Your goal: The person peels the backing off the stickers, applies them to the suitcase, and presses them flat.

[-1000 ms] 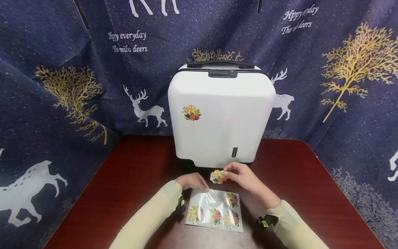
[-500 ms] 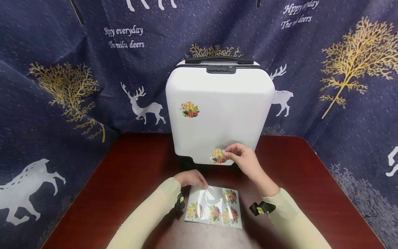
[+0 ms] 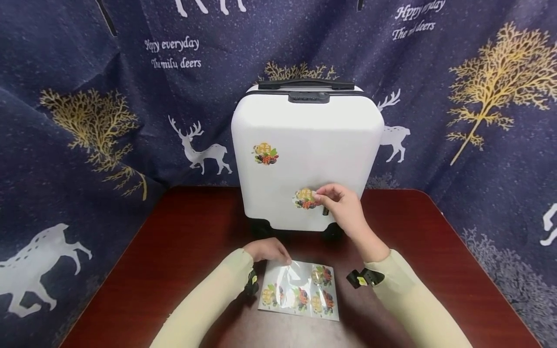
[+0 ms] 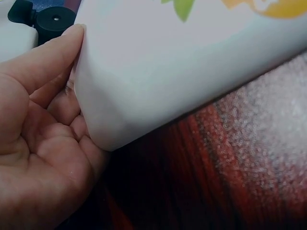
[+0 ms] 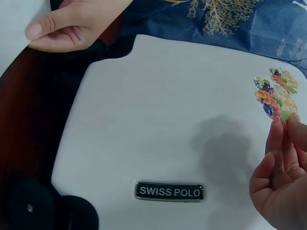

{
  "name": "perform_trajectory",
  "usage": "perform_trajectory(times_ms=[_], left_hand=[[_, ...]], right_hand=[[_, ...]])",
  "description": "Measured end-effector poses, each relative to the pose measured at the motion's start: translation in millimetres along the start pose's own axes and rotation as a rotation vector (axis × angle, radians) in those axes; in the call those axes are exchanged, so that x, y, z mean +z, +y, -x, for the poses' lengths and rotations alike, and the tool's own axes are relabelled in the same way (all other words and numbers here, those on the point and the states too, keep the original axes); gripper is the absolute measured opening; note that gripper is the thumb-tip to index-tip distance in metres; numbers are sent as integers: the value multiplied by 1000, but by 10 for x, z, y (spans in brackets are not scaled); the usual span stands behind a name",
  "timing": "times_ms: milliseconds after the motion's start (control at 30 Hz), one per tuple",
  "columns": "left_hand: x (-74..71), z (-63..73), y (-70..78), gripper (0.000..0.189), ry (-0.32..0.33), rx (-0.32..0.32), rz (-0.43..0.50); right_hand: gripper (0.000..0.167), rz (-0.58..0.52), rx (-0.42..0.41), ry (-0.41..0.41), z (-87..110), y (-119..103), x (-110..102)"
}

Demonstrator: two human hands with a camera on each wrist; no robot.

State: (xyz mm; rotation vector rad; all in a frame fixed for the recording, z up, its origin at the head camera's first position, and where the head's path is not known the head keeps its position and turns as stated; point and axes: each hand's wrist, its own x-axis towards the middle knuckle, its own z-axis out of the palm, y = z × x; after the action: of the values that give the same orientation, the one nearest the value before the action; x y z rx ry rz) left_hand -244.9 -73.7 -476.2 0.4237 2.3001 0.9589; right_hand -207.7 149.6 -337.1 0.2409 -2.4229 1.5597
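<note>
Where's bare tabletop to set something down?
Free: table left of the left sleeve and right of the right sleeve, out to its side edges. Crowded: middle, with white suitcase, sticker sheet pinched by left hand and right hand pinching a loose sticker.

White hard-shell suitcase (image 3: 285, 154), navy cloth (image 3: 217, 92) printed with white deer (image 3: 210, 155) and golden trees (image 3: 484, 112).
Fruit stickers (image 3: 303, 199) mix yellow, green, red and purple; the tabletop (image 3: 187, 241) is dark red-brown, the sleeves (image 3: 209, 295) pale yellow.
</note>
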Motion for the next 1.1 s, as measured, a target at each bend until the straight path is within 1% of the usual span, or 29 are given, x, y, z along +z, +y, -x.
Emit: perform_trajectory(times_ms=[133,367,533,733,933,1100], left_hand=[[-7,7,-9,19,10,2,-4],[5,56,21,19,26,-15,-2],[20,79,39,19,36,-11,8],[19,63,29,18,34,-6,3],[5,29,-6,17,29,1,-3],[5,18,4,18,20,6,3]], right_hand=[[21,2,-14,12,-37,-77,-14],[25,-34,-4,34,-104,-200,-44],[25,-51,-5,55,-143,-293,-56],[26,-49,-31,78,-207,-368,-65],[27,-66,-38,96,-256,-414,-83],[26,-83,-53,123,-281,-434,-109]])
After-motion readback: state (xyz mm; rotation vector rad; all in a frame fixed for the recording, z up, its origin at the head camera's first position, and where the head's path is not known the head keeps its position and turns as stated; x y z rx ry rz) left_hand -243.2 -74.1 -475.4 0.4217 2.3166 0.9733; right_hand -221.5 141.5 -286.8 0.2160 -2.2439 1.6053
